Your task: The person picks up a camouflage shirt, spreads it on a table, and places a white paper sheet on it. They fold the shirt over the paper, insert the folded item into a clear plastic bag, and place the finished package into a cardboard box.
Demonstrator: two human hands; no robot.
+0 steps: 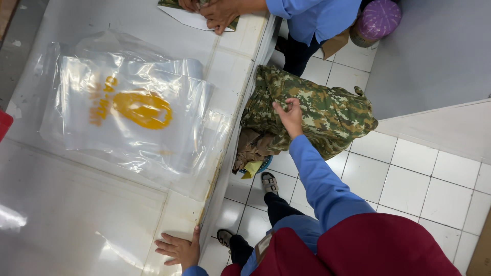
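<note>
My right hand (289,115) reaches down beside the table and pinches the top of a pile of green camouflage cloth (327,110), which is heaped in a basket on the floor. My left hand (179,249) lies flat with fingers spread on the white table (76,214) near its front edge, holding nothing. A stack of clear plastic bags with an orange print (130,110) lies on the table, some way from my left hand.
At the top, another person in a blue shirt (314,15) presses both hands (215,11) on a folded camouflage piece on the table. A purple round stool (377,19) stands nearby. White floor tiles (419,179) spread to the right. A red object (4,122) shows at the left edge.
</note>
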